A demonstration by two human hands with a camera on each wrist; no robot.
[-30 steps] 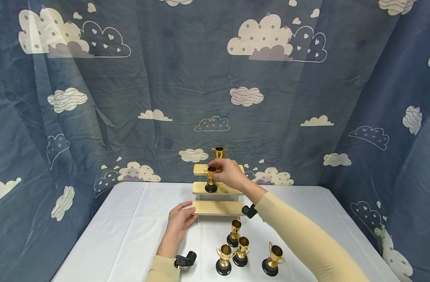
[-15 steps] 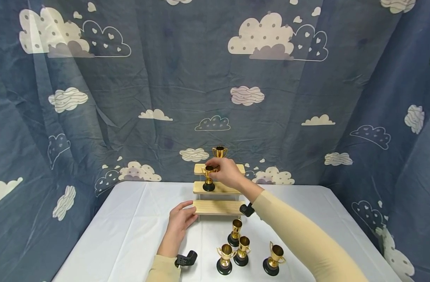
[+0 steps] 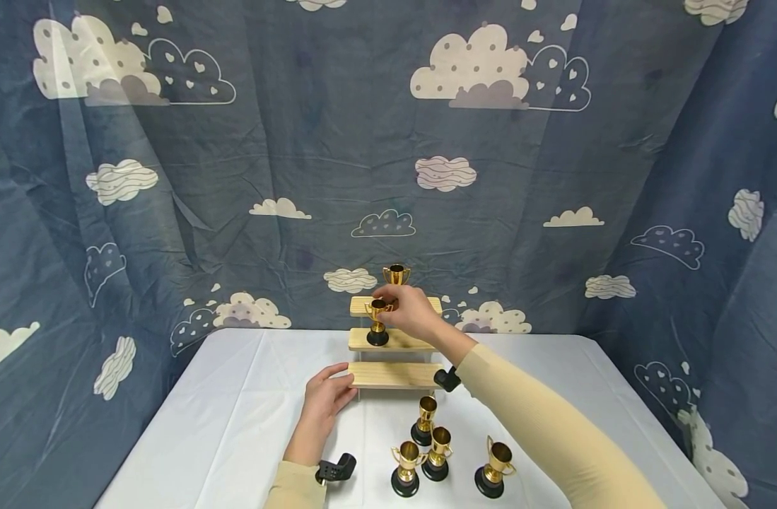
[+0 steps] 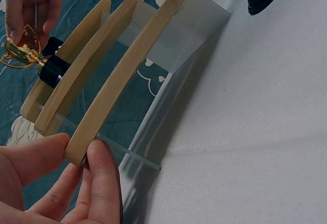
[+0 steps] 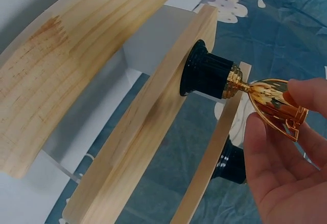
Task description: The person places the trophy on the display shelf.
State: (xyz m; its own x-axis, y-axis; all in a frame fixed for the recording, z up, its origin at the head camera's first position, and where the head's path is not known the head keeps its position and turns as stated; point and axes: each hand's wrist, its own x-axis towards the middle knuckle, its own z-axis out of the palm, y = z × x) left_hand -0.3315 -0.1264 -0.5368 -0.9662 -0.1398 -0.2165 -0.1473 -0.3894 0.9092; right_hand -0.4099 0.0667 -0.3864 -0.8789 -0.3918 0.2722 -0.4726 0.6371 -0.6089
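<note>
A three-step wooden stand (image 3: 394,375) sits at the middle of the white table. My right hand (image 3: 389,307) pinches the cup of a small gold trophy (image 3: 377,324), whose black base (image 5: 204,75) rests on the middle step (image 5: 148,127). The right wrist view shows my fingers (image 5: 276,168) around the gold cup (image 5: 273,105). A second trophy (image 3: 396,274) stands on the top step. My left hand (image 3: 345,385) holds the left end of the bottom step (image 4: 117,86) between thumb and fingers (image 4: 102,178).
Several more gold trophies stand in front of the stand, the nearest (image 3: 424,419) just below the bottom step and one (image 3: 493,470) to the right. A white cloth (image 3: 223,424) covers the table, and a blue cloud-print curtain (image 3: 299,141) hangs behind and at both sides.
My right hand has shifted the trophy slightly left along the middle step. The left hand has stayed on the bottom step.
</note>
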